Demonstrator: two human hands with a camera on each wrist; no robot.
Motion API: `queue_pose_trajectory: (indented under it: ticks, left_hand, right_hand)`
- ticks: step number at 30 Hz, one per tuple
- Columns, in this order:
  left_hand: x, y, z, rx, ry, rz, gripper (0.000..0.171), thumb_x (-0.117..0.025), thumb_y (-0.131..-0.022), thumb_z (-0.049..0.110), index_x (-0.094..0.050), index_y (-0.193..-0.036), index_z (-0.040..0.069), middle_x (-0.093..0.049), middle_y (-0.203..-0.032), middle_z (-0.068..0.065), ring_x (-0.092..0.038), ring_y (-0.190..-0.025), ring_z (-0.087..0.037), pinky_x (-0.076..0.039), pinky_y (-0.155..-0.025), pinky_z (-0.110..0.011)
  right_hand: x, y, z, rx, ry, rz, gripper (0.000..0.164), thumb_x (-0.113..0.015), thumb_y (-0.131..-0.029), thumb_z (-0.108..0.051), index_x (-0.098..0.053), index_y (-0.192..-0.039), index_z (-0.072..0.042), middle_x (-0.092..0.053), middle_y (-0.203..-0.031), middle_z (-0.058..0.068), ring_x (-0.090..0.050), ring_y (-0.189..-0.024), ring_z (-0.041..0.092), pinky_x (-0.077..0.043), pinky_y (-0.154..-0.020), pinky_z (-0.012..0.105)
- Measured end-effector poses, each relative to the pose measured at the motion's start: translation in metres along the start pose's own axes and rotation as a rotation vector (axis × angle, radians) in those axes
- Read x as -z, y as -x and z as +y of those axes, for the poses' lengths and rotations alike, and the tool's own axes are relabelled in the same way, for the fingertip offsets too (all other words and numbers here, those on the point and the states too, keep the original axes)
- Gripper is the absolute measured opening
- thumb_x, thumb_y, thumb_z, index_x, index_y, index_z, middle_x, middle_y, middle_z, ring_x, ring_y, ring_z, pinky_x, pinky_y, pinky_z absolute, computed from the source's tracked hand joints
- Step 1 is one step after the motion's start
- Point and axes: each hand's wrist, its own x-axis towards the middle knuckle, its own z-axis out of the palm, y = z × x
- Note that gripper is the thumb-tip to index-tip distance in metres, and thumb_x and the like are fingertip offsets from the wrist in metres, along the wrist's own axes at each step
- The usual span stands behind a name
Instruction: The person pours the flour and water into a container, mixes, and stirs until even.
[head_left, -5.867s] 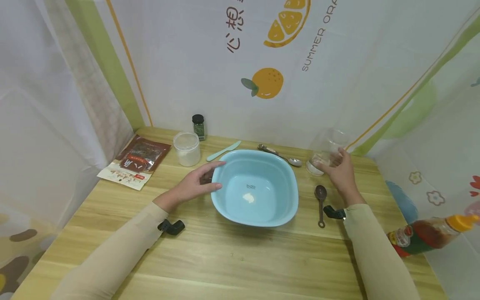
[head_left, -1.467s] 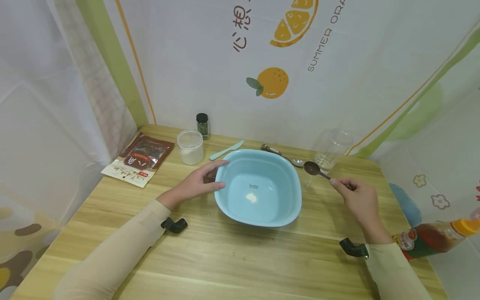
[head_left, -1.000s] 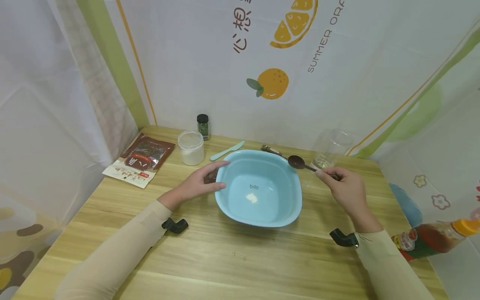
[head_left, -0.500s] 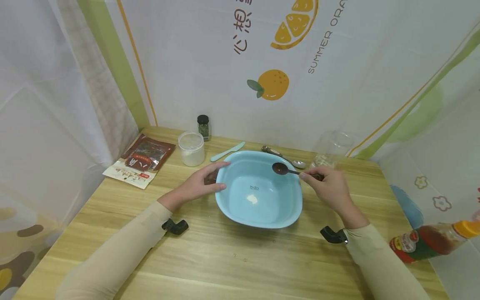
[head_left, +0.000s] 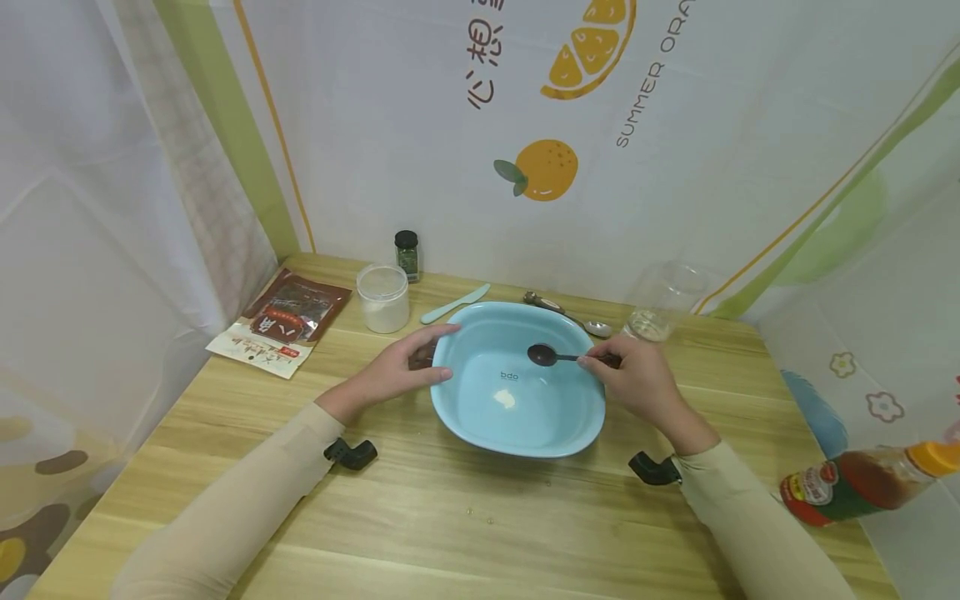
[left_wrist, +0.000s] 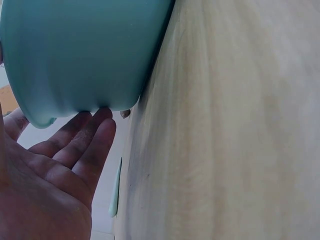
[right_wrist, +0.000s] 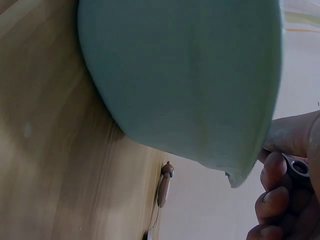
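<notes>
"bdo" inside basin (head_left: pixel 480 408); "SUMMER ORA", "心想" on curtain (head_left: pixel 405 125); "八角" on packet (head_left: pixel 303 298).

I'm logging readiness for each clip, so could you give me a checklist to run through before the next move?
1. Brown measuring spoon gripped by right hand: ok.
2. Spoon's bowl over the light-blue basin: ok.
3. Left hand on the basin: ok, fingers against its outer wall.
4. Spoon loaded: cannot tell, its dark bowl shows no clear contents.
5. White patch inside basin is powder, not glare: cannot tell.
6. Wooden tabletop free of specks: not ok, small specks show.
</notes>
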Motion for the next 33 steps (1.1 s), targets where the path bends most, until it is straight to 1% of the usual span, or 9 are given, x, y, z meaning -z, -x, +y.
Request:
queue_pose_trajectory:
  ticks: [6,9,13,18,27,33]
  left_hand:
    - [0.0,0.0,0.0,0.004,0.006,-0.002,0.073,-0.078,-0.105,0.011,-0.043,-0.169,0.006,-0.057,-0.16,-0.028,-0.059,-0.146,-0.046,-0.056,-0.114,-0.052]
    - [0.0,0.0,0.0,0.006,0.003,0.002,0.073,-0.078,-0.105,0.01,-0.043,-0.169,0.006,-0.058,-0.159,-0.028,-0.059,-0.145,-0.045,-0.056,-0.114,-0.05]
    - [0.0,0.001,0.001,0.003,0.001,0.003,0.073,-0.078,-0.105,0.009,-0.044,-0.169,0.006,-0.059,-0.158,-0.028,-0.06,-0.144,-0.045,-0.057,-0.113,-0.049]
    - [0.0,0.001,0.002,0.006,0.001,0.001,0.073,-0.078,-0.104,0.009,-0.043,-0.169,0.006,-0.058,-0.158,-0.028,-0.06,-0.145,-0.045,-0.057,-0.113,-0.048]
    - [0.0,0.0,0.001,0.013,0.005,0.003,0.073,-0.077,-0.105,0.008,-0.044,-0.169,0.006,-0.057,-0.161,-0.027,-0.058,-0.147,-0.045,-0.055,-0.116,-0.05]
    - [0.0,0.0,0.001,0.01,0.009,0.001,0.073,-0.077,-0.105,0.008,-0.043,-0.169,0.006,-0.056,-0.162,-0.027,-0.057,-0.148,-0.045,-0.054,-0.116,-0.051]
  right_hand:
    - [-0.004,-0.003,-0.003,0.022,0.062,-0.056,0.01,-0.086,-0.099,-0.014,-0.084,-0.097,-0.004,-0.074,-0.089,0.004,-0.062,-0.076,0.017,-0.052,-0.062,0.03]
    - [-0.005,-0.006,-0.005,0.05,0.105,-0.082,0.011,-0.086,-0.1,-0.016,-0.085,-0.097,-0.006,-0.075,-0.089,0.004,-0.063,-0.076,0.016,-0.051,-0.062,0.033]
    - [-0.007,-0.009,-0.005,0.079,0.148,-0.102,0.009,-0.087,-0.099,-0.017,-0.086,-0.096,-0.008,-0.074,-0.089,0.002,-0.062,-0.077,0.017,-0.052,-0.065,0.036]
    - [-0.007,-0.012,-0.007,0.087,0.184,-0.135,0.008,-0.087,-0.099,-0.017,-0.086,-0.096,-0.009,-0.074,-0.09,0.001,-0.064,-0.08,0.017,-0.054,-0.068,0.038]
    - [-0.006,-0.017,-0.011,0.103,0.238,-0.19,0.007,-0.087,-0.098,-0.018,-0.086,-0.096,-0.011,-0.077,-0.09,-0.001,-0.066,-0.082,0.016,-0.057,-0.067,0.036]
    - [-0.004,-0.024,-0.015,0.099,0.231,-0.23,0.009,-0.087,-0.098,-0.016,-0.085,-0.092,-0.01,-0.075,-0.089,0.001,-0.065,-0.081,0.017,-0.056,-0.066,0.034]
